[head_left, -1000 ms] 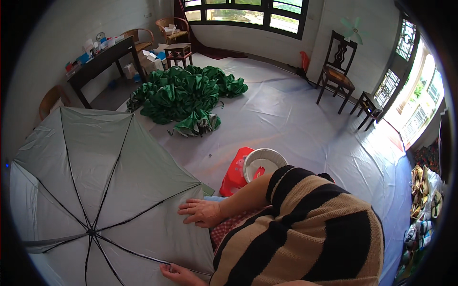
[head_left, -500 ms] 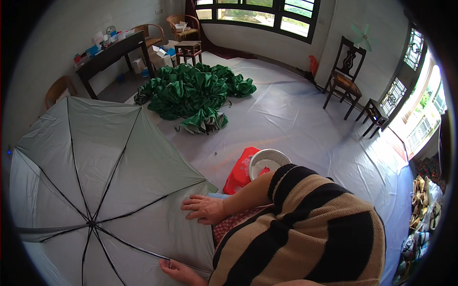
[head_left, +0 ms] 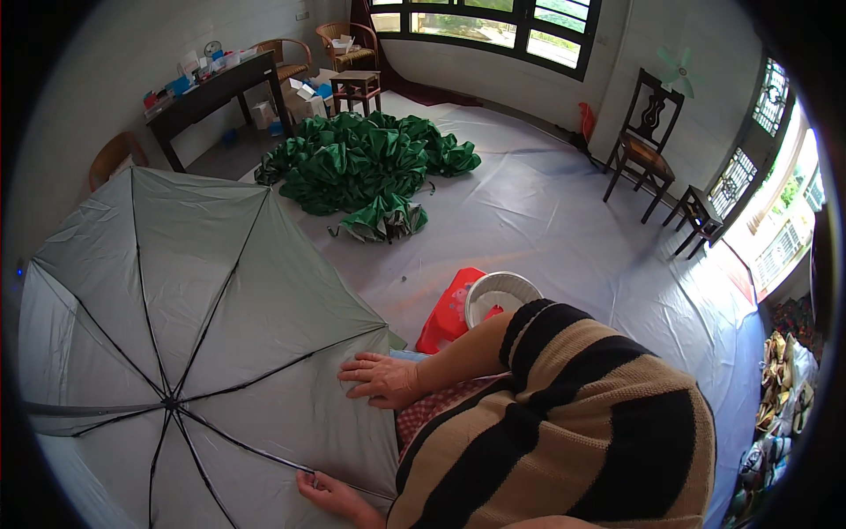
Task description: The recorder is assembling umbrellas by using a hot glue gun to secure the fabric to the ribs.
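A large grey umbrella (head_left: pixel 247 370) lies spread with its inner side toward me, filling the left and lower left. Black ribs fan out from its hub (head_left: pixel 169 403). My left hand (head_left: pixel 333 495), low in the view, has its fingertips pinched on a joint of one umbrella rib (head_left: pixel 256 450). Above it, my right hand (head_left: pixel 383 379) rests palm down with fingers spread on the canopy near its right edge. A black and tan striped sleeve covers my right upper arm. Red checked cloth (head_left: pixel 432 410) shows beneath the right forearm.
Beyond my right arm stand a red plastic stool (head_left: pixel 445 309) and a pale round basin (head_left: pixel 500 291). Crumpled green umbrellas (head_left: pixel 361 167) are heaped farther off on a grey floor sheet (head_left: pixel 529 203). A dark table (head_left: pixel 211 88) is left; a wooden chair (head_left: pixel 646 145) is right.
The whole view has shifted slightly, moving the room a little rightward. Both hands keep their places on the umbrella, the left at the rib and the right on the cloth.
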